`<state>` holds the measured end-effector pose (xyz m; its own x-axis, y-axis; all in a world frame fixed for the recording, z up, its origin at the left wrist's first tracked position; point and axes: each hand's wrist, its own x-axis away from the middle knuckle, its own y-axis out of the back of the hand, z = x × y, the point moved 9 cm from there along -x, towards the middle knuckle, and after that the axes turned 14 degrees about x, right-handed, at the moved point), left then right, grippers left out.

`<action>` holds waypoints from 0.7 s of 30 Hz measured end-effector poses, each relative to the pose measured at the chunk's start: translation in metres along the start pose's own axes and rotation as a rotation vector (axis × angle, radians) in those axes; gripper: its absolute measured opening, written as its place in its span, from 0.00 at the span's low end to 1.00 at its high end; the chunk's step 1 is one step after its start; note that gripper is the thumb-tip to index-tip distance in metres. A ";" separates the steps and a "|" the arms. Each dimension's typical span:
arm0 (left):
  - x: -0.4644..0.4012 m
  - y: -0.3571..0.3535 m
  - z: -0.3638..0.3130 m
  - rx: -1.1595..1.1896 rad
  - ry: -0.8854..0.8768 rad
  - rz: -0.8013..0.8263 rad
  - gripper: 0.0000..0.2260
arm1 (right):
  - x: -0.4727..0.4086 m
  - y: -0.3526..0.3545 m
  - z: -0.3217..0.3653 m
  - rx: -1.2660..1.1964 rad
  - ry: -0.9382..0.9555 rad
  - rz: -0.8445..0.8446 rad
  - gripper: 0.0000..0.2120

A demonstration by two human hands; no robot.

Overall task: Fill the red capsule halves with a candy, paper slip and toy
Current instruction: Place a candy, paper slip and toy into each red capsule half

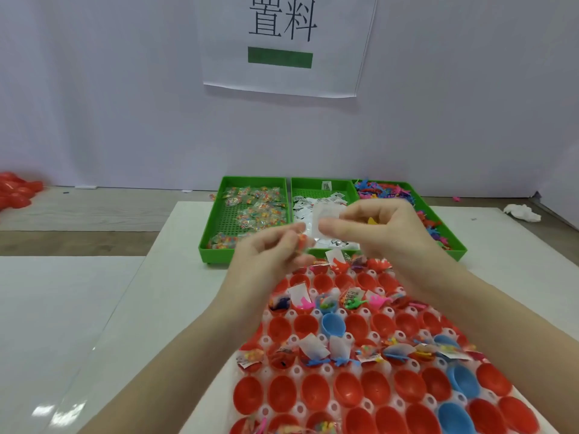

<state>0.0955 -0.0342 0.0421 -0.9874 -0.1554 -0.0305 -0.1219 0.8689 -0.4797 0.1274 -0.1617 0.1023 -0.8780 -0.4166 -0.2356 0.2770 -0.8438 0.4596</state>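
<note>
Above the far rows of red capsule halves in the white holder tray, the right hand pinches a paper slip and the left hand pinches a candy, both hiding part of the green trays on the surface beyond.

Red capsule halves: seated open side up in rows on white tray. Some held candy, paper slip, toy; others lay bare.
</note>
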 end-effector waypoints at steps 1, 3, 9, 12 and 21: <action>0.014 -0.010 0.001 0.025 0.030 0.063 0.09 | 0.011 -0.003 0.003 0.004 -0.005 0.028 0.09; 0.039 -0.023 -0.001 0.027 0.030 0.154 0.10 | 0.029 -0.008 0.007 0.092 0.008 0.079 0.11; 0.078 -0.022 0.011 -0.041 0.139 0.225 0.14 | 0.069 -0.009 0.011 0.309 0.031 0.124 0.09; 0.092 -0.026 0.015 -0.091 0.173 0.297 0.09 | 0.084 -0.009 0.013 0.414 0.087 0.052 0.09; 0.103 -0.014 0.014 -0.116 0.101 0.141 0.09 | 0.108 -0.017 0.021 0.222 -0.052 0.100 0.15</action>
<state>-0.0032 -0.0694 0.0333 -0.9999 0.0142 0.0013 0.0127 0.9281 -0.3722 0.0198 -0.1854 0.0875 -0.8711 -0.4715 -0.1375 0.2761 -0.7017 0.6568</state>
